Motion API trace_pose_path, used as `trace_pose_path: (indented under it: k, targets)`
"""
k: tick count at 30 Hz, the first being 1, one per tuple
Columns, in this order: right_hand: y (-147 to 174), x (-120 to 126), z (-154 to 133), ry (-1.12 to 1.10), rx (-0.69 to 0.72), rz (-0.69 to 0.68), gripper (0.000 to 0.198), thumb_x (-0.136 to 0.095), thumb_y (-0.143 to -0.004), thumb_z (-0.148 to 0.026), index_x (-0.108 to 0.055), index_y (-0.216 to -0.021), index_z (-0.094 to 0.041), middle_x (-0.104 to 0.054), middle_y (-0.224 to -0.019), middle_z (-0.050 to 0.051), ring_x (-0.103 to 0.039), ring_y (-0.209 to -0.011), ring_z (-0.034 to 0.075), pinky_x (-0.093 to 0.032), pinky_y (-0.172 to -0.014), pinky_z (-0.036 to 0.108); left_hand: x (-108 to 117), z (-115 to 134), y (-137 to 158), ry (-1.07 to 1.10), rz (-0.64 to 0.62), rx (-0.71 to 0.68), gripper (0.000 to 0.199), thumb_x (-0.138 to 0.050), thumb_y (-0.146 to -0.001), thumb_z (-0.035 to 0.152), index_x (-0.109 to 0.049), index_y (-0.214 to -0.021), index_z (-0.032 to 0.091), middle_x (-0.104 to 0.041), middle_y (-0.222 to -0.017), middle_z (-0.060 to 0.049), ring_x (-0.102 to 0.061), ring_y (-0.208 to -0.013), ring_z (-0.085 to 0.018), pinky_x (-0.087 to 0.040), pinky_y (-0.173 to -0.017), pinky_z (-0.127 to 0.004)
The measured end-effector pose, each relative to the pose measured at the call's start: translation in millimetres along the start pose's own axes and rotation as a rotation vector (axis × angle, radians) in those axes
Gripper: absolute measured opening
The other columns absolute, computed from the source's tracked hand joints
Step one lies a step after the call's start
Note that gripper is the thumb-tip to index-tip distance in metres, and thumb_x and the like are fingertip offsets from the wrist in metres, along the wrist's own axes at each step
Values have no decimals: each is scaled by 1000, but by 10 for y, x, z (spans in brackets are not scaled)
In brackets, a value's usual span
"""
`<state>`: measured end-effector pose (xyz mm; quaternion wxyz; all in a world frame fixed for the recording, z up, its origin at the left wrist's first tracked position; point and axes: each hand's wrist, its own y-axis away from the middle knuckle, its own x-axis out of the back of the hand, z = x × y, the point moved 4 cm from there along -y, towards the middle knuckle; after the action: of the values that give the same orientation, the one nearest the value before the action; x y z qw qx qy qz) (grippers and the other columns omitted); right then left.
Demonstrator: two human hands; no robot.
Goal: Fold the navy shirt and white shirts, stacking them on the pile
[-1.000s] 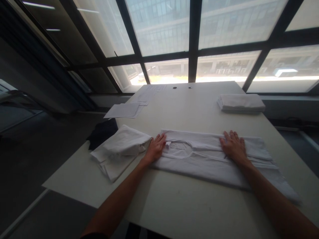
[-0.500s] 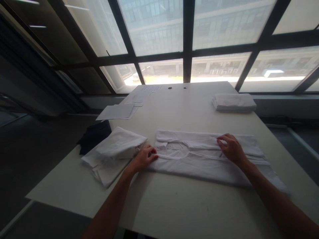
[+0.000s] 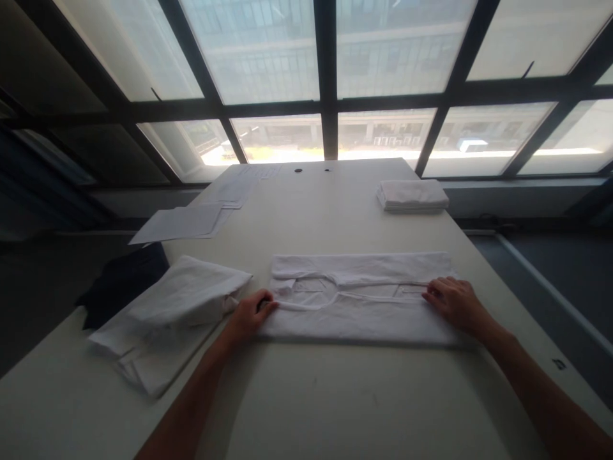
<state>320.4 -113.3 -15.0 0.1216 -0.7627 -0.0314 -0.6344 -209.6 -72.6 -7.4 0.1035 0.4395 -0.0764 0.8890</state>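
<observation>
A white T-shirt [image 3: 373, 318] lies in a long, flat folded strip across the table in front of me, its round neckline at the left. My left hand [image 3: 249, 314] is at the strip's left end, with fingers curled and thumb closed on the edge by the collar. At the opposite end, my right hand [image 3: 454, 303] has its fingers bent together on the fabric, gripping the right edge. Just left of my left hand lies a loosely folded white garment [image 3: 177, 313], rumpled on top.
Behind that garment is a dark cloth [image 3: 124, 278] at the table's left edge. Paper sheets [image 3: 177, 222] lie farther back. A neat stack of folded white cloth [image 3: 412, 195] sits at the far right of the white table [image 3: 306, 396]. Windows stand beyond.
My view has turned to the right. My right hand has moved from above the shirt to its right end and closed there. That end now looks shorter and straighter. My left hand stays at the collar end.
</observation>
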Motion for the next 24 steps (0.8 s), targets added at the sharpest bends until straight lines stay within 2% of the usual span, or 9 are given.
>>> trace_pose_path:
  k: [6,13,17,19,21,24]
  targets:
    - [157,-33,282,-10,26,5,33,-47,-96,-50,-63,-86,-24,-70,-91,6,-61,-92,25,-35,-93,43,-6,-8,15,21,68,4,39,-58,-90,56,-69,-102,21,-74,-90,-3,-68,-80,-22,-54,-79,-31]
    - [134,-33,319,40,40,72,34,-43,-99,-46,-62,-83,-23,-68,-89,6,-61,-93,26,-34,-94,44,-64,-22,25,21,111,-47,37,-59,-91,52,-70,-107,20,-75,-103,-6,-70,-95,-25,-54,-91,-36]
    - [159,-27,284,84,-10,122,32,-45,-98,-45,-65,-85,-23,-69,-94,8,-61,-96,28,-36,-92,45,-31,64,50,-125,168,-131,36,-55,-96,47,-69,-115,20,-72,-109,-9,-68,-100,-27,-53,-93,-41]
    - [171,1,171,97,-64,219,30,-45,-98,-42,-68,-93,-22,-70,-102,11,-61,-101,30,-38,-94,46,-35,242,86,-251,236,-183,38,-49,-100,43,-67,-123,20,-70,-117,-12,-64,-110,-29,-50,-100,-45]
    - [177,9,-58,66,-92,312,32,-44,-99,-39,-69,-106,-20,-69,-114,14,-60,-109,31,-39,-98,47,-142,485,126,-349,252,-247,42,-40,-104,38,-60,-137,19,-63,-133,-14,-56,-127,-29,-42,-111,-48]
    - [166,-82,-570,-31,-39,319,42,-39,-101,-37,-62,-131,-19,-63,-134,15,-55,-126,31,-40,-106,47,-522,806,162,-452,73,-389,52,-32,-107,40,-42,-153,17,-44,-157,-12,-34,-149,-28,-25,-123,-49]
